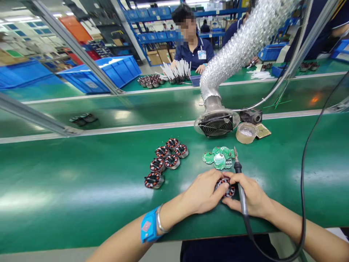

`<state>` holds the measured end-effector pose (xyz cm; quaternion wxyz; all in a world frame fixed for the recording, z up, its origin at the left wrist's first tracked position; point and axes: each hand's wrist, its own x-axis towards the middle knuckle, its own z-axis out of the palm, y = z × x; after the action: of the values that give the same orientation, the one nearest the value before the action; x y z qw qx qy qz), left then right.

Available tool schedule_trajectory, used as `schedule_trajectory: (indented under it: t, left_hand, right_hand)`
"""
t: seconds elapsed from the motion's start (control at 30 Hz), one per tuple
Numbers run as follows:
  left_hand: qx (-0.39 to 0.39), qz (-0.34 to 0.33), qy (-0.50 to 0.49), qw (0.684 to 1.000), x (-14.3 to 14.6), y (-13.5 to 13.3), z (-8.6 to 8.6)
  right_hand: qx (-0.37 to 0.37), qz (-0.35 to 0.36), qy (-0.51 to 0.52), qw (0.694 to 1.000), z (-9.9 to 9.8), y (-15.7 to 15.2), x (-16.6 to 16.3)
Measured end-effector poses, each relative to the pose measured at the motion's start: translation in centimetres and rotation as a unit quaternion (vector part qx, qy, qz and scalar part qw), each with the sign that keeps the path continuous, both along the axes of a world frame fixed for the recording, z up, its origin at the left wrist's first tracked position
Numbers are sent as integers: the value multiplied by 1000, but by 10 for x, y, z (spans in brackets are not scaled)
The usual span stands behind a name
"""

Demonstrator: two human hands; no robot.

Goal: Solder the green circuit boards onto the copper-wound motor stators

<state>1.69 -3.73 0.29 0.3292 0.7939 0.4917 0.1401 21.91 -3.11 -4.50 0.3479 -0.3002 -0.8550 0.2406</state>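
Close to the table's front edge, my left hand (205,191) is closed on a round motor stator (228,190) with copper-coloured windings, its thumb lying over the top. My right hand (252,194) grips a soldering iron (242,198), tip pointing away from me, while its fingers also touch the stator's right side. Just beyond the hands lies a loose pile of round green circuit boards (219,160). Several more stators (172,161) stand in a cluster to the left. My fingers cover part of the held stator.
A fume extractor fan (216,125) hangs from a silver duct (231,51) beyond the boards. Right of it are a round tub (246,133) and a soldering iron holder (252,116). The iron's black cord (303,182) loops at right. A co-worker (192,49) sits opposite.
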Motion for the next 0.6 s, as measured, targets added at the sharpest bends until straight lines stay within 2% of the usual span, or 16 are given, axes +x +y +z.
schedule_trajectory:
  t: [0.1,0.2,0.33,0.4,0.47,0.5,0.57,0.6]
  left_hand:
    - [-34,26,13,999,-3,0,0]
    - [-124,47,-37,991,-12,4,-3]
    - [-268,46,-132,953,-36,13,-8]
    - [-299,50,-176,937,-49,17,-5]
    - [-281,77,-207,934,-56,17,-1]
    - [-241,95,-213,942,-57,16,2]
    - [-105,93,-196,970,-51,10,4]
    - [-19,67,-170,983,-46,7,3]
  right_hand:
    - [-11,-4,-1,1000,-6,1,-4]
    - [-7,6,-4,1000,-11,4,-2]
    - [10,30,-4,999,-12,10,2]
    - [16,37,-2,999,-12,12,3]
    - [17,35,0,999,-13,12,3]
    - [18,33,2,999,-13,12,3]
    - [20,31,5,999,-14,11,4]
    - [22,32,7,999,-14,11,4]
